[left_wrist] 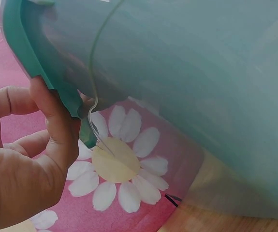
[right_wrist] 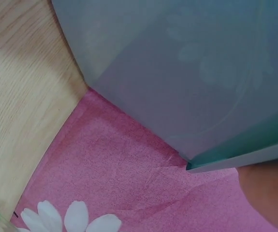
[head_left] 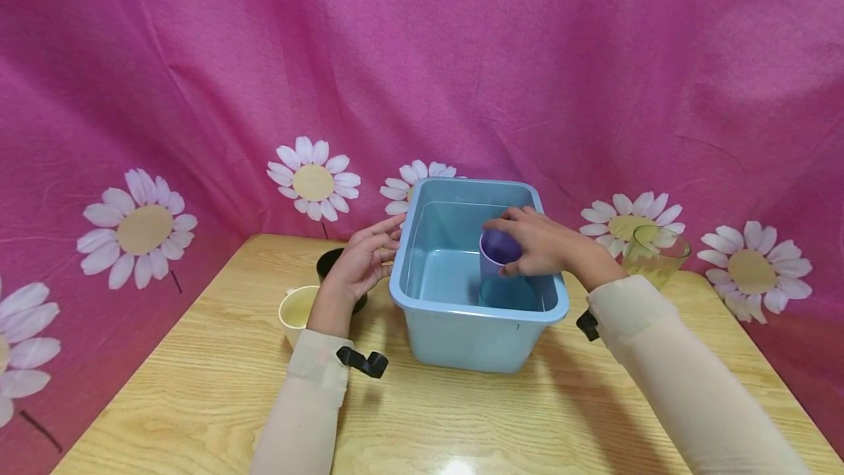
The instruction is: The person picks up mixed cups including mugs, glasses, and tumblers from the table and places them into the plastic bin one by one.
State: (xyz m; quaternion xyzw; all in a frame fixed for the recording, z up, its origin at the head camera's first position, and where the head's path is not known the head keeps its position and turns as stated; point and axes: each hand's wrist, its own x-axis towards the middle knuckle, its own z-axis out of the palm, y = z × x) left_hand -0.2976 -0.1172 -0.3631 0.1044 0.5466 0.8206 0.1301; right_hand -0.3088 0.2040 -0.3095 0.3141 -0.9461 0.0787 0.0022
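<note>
A light blue plastic tub [head_left: 461, 336] stands on the table. Inside it my right hand [head_left: 537, 240] grips a purple cup [head_left: 489, 264] at its rim, thumb on the near side and fingers on the far side. Just below that cup, a teal see-through cup [head_left: 511, 293] shows in the tub. My left hand [head_left: 365, 259] touches the tub's left rim from outside, fingertips against the rim's underside in the left wrist view. The tub wall [right_wrist: 143, 63] fills much of the right wrist view, hiding the purple cup there.
Left of the tub are a cream cup [head_left: 295, 314] and a black cup [head_left: 327, 262], partly behind my left forearm. A clear yellowish glass [head_left: 656, 255] stands at the back right of the wooden table [head_left: 409, 416]. A pink flowered cloth [head_left: 422, 57] hangs behind.
</note>
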